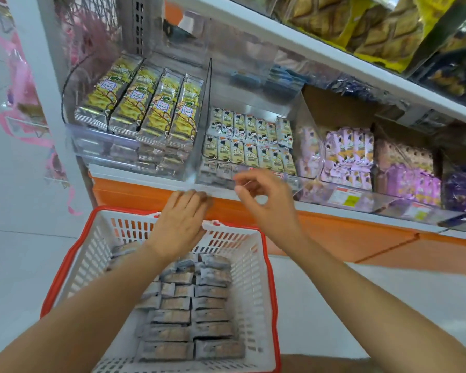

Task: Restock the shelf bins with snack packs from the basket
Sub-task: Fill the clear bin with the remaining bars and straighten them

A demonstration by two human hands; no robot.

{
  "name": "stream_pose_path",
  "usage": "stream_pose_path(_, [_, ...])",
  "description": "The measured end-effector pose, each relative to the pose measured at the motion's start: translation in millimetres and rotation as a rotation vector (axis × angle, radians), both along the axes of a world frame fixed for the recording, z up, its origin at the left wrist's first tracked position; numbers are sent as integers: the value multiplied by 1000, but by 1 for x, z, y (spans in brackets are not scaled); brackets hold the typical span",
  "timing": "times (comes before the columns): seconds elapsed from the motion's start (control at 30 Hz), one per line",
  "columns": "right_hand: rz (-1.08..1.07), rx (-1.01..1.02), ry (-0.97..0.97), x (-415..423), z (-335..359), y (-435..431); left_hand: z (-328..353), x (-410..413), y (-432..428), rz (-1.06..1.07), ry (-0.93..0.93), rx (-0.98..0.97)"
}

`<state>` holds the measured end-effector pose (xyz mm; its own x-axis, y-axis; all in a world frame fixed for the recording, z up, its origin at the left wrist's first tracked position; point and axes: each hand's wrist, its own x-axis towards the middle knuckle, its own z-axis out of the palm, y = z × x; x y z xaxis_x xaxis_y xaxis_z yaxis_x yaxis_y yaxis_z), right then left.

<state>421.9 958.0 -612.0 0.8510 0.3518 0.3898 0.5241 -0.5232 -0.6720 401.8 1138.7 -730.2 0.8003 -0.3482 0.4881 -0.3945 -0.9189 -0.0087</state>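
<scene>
Reaching over the basket (267, 267), my left hand (179, 224) lies flat with its fingers straight, tips at the shelf (135, 191) edge. They are blurred there, so I can't tell whether they touch. My right hand (264, 203) hovers before the middle bin (253, 103), its fingers loosely curled with nothing seen in them and smeared by motion. Grey packs (189, 313) lie in rows in the basket, some hidden under my left forearm. The middle bin holds small pale packs (248, 146); the left bin (105, 146) holds long yellow packs (145, 103). Print on the packs and the tag (346, 198) is unreadable.
</scene>
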Motion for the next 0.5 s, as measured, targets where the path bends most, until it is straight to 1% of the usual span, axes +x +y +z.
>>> stream_pose_path(0.07, [32,-49,69,-14,-35,-3,-10,-4,6,23,112,35])
stream_pose_path(0.17, [17,-156,241,-22,-94,-11,-24,-8,15,104,336,94])
stream_pose_path(0.23, [-5,-243,364,-23,-129,-16,-34,-10,20,177,499,148])
stream_pose_path(0.3, [-15,-354,461,-23,-161,-20,-42,-9,25,226,600,201])
stream_pose_path(0.4, [-15,-500,579,-20,-205,-22,-54,-9,29,255,697,290])
stream_pose_path(0.5, [-23,-575,641,-20,-242,-21,-66,-12,30,270,705,293])
